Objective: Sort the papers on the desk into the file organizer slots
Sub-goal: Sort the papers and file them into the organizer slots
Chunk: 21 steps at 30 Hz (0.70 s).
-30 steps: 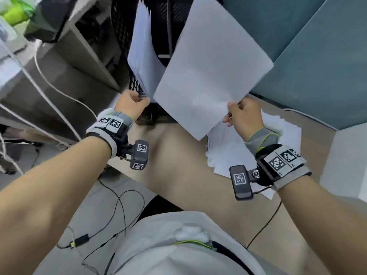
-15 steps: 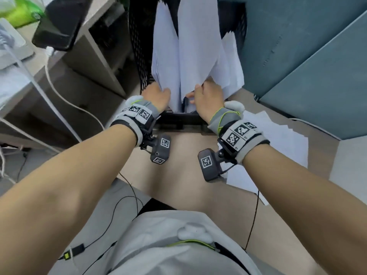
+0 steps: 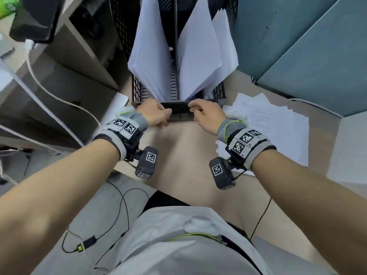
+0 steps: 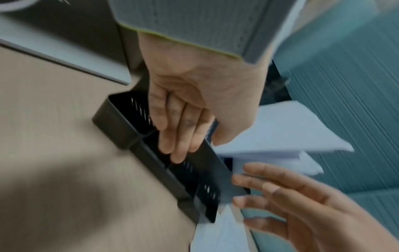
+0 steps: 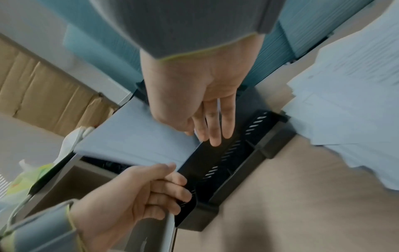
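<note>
The black mesh file organizer (image 3: 123,26) stands at the back of the desk, with white sheets upright in its left slot (image 3: 153,56) and right slots (image 3: 198,56). My left hand (image 3: 156,114) grips the organizer's low front tray (image 4: 121,133); its fingers (image 5: 170,189) curl over the rim there. My right hand (image 3: 206,114) hovers just above the same tray with fingers (image 5: 213,133) straight and spread, holding nothing. The loose pile of papers (image 3: 278,124) lies on the desk right of the organizer.
Teal partition walls (image 3: 297,46) close off the right and back. A shelf unit with a dark phone (image 3: 33,18) and a white cable (image 3: 49,90) stands at the left. Bare wooden desk (image 3: 188,155) lies in front of the organizer. Cardboard boxes (image 5: 43,85) stand beyond.
My right hand carried a sheet into an organizer slot, let it go and drew back to the front tray. My left hand slid from the papers down to the tray's rim.
</note>
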Each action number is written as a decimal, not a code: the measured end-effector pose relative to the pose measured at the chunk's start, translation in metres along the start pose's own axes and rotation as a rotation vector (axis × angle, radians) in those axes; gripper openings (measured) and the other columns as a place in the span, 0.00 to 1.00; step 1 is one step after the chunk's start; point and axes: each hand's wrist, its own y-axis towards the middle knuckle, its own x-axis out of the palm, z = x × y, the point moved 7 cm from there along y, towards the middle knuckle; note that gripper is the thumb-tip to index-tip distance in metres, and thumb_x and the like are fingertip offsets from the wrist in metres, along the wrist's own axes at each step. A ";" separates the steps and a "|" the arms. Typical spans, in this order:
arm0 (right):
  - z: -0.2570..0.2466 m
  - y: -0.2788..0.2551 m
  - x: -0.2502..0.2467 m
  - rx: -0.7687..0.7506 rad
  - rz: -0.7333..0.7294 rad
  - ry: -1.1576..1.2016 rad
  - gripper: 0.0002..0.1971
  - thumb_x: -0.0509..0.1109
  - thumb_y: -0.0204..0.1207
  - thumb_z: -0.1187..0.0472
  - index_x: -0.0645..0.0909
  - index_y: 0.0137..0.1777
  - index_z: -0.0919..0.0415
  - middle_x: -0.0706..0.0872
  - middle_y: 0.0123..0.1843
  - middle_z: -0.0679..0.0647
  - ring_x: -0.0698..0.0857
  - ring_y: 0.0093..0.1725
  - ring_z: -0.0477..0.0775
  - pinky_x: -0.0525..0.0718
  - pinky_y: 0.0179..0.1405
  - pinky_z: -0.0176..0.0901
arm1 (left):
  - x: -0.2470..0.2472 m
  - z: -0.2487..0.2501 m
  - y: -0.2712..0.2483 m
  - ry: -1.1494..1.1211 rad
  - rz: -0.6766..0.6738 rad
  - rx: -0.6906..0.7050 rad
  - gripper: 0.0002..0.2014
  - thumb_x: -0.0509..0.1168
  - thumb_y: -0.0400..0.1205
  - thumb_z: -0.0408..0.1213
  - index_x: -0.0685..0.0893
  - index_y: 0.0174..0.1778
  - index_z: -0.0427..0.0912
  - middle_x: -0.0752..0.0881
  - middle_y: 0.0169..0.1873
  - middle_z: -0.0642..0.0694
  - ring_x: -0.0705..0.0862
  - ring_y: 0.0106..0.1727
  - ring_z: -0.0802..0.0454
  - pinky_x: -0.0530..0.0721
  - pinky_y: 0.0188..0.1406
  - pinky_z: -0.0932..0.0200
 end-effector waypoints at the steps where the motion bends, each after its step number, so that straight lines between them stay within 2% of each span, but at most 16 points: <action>1: 0.011 -0.006 -0.005 0.012 0.025 0.044 0.19 0.58 0.77 0.64 0.81 0.63 0.50 0.88 0.59 0.49 0.85 0.59 0.55 0.82 0.63 0.56 | 0.008 0.007 -0.002 0.021 0.024 0.063 0.16 0.62 0.77 0.52 0.88 0.34 0.45 0.91 0.28 0.52 0.90 0.32 0.51 0.89 0.47 0.51; 3: 0.038 -0.026 -0.017 0.047 0.072 0.071 0.17 0.58 0.77 0.63 0.84 0.58 0.50 0.88 0.57 0.50 0.86 0.56 0.58 0.82 0.61 0.59 | 0.030 0.035 -0.009 0.051 0.080 0.195 0.16 0.59 0.74 0.55 0.86 0.33 0.51 0.90 0.28 0.56 0.90 0.32 0.55 0.88 0.48 0.52; 5: 0.067 -0.046 -0.029 0.097 0.097 0.064 0.16 0.58 0.77 0.63 0.85 0.55 0.50 0.88 0.56 0.51 0.86 0.54 0.58 0.82 0.60 0.59 | 0.051 0.069 -0.017 0.050 0.126 0.339 0.13 0.59 0.73 0.55 0.86 0.34 0.55 0.89 0.31 0.56 0.89 0.36 0.53 0.87 0.46 0.50; 8: 0.113 -0.074 -0.046 0.163 0.126 0.066 0.15 0.57 0.76 0.64 0.85 0.50 0.50 0.88 0.52 0.48 0.87 0.52 0.57 0.82 0.58 0.60 | 0.087 0.115 -0.028 0.089 0.121 0.534 0.12 0.58 0.75 0.51 0.86 0.39 0.54 0.89 0.37 0.57 0.86 0.40 0.54 0.85 0.46 0.50; 10: 0.139 -0.087 -0.058 0.193 0.152 0.071 0.15 0.57 0.77 0.66 0.85 0.50 0.52 0.87 0.51 0.48 0.87 0.52 0.56 0.83 0.57 0.57 | 0.106 0.131 -0.030 0.130 0.122 0.605 0.13 0.57 0.76 0.50 0.86 0.43 0.53 0.88 0.38 0.56 0.83 0.39 0.55 0.84 0.46 0.51; 12: 0.171 -0.102 -0.070 0.239 0.174 0.069 0.15 0.57 0.78 0.67 0.85 0.51 0.54 0.87 0.52 0.49 0.86 0.53 0.56 0.83 0.58 0.55 | 0.130 0.144 -0.027 0.142 0.094 0.615 0.12 0.58 0.76 0.48 0.86 0.46 0.53 0.86 0.35 0.57 0.81 0.37 0.56 0.83 0.45 0.53; 16: 0.237 -0.128 -0.078 0.360 0.133 0.052 0.16 0.57 0.80 0.65 0.83 0.60 0.51 0.86 0.60 0.49 0.84 0.57 0.54 0.82 0.62 0.51 | 0.169 0.141 -0.011 0.165 0.027 0.499 0.10 0.62 0.80 0.42 0.87 0.51 0.53 0.82 0.32 0.62 0.80 0.36 0.57 0.82 0.45 0.56; 21: 0.317 -0.160 -0.077 0.570 -0.027 0.016 0.22 0.56 0.82 0.63 0.73 0.74 0.49 0.77 0.75 0.52 0.80 0.66 0.59 0.81 0.65 0.51 | 0.216 0.132 0.012 0.285 -0.115 0.356 0.13 0.62 0.81 0.40 0.83 0.61 0.52 0.85 0.51 0.55 0.83 0.49 0.52 0.81 0.54 0.56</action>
